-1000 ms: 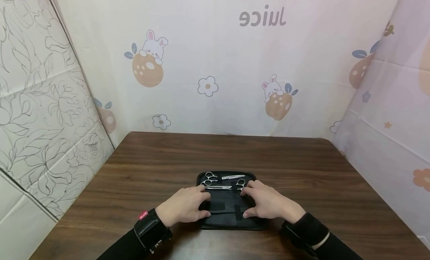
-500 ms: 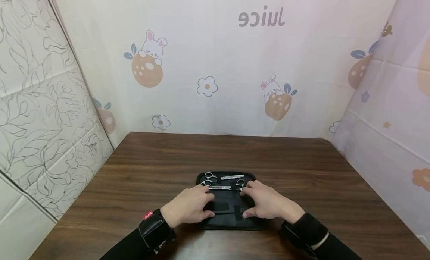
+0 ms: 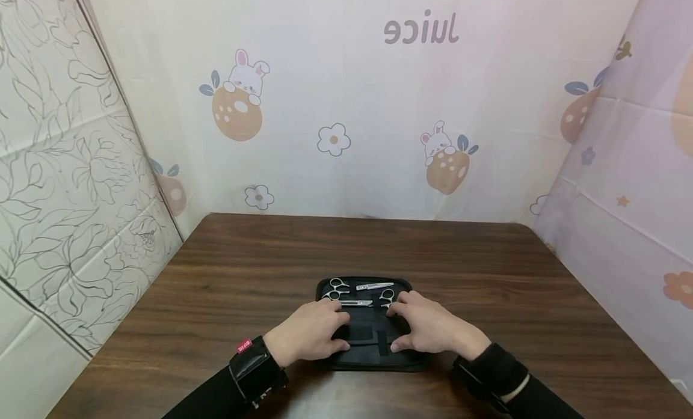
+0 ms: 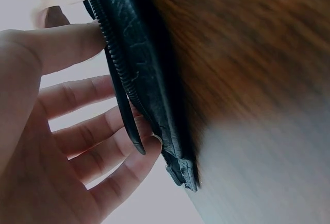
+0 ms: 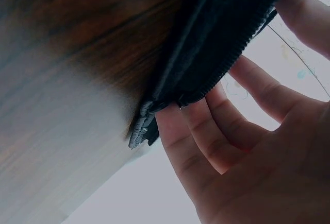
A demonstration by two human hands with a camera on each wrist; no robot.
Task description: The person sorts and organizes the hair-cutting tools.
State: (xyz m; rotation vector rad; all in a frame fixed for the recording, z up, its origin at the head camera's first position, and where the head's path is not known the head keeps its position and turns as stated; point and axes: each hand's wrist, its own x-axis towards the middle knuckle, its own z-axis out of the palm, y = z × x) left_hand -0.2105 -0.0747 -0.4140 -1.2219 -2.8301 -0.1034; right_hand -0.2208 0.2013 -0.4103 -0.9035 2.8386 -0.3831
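A black zip case point(image 3: 368, 366) lies unfolded on the table, holding two pairs of silver scissors. The upper scissors point(image 3: 375, 285) have finger loops at the left; the lower scissors point(image 3: 356, 303) have theirs at the right, partly behind my right fingers. My left hand point(image 3: 311, 332) rests on the case's left side, thumb and fingers spread apart. On the opposite side rests my right hand point(image 3: 433, 326), fingers gently bent. In the left wrist view, fingertips touch the zipped edge point(image 4: 121, 62) beside a thin dark strip. The right wrist view shows fingers against the zip edge point(image 5: 232, 59).
Brown wood-grain table point(image 3: 260, 256) surrounds the case. Behind it hangs a pale curtain point(image 3: 335, 94) printed with rabbits and fruit. A white flower-patterned panel point(image 3: 70, 184) stands at the left, and more curtain point(image 3: 628, 238) hangs at the right.
My left hand has slid a little to the right over the case. The right hand, the case and the scissors stay in nearly the same place.
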